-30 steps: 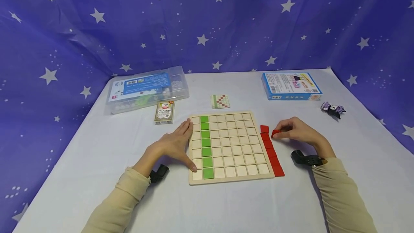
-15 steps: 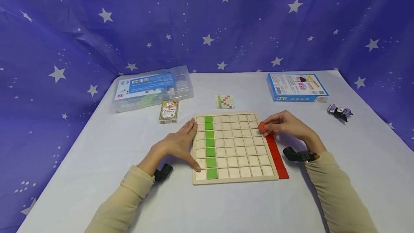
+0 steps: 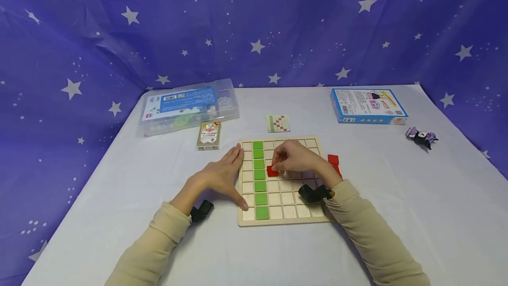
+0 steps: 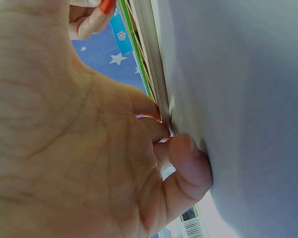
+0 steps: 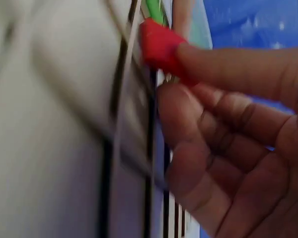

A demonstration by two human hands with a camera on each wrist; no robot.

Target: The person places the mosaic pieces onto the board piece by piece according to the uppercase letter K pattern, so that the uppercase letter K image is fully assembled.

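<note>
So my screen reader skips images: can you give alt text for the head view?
A right hand sets a red tile on a wooden grid board beside a green column. The left hand rests against the board's left edge, on a white table.

The card box [image 3: 208, 135] reads "PLAYING CARDS"; other labels are too small to read.
</note>
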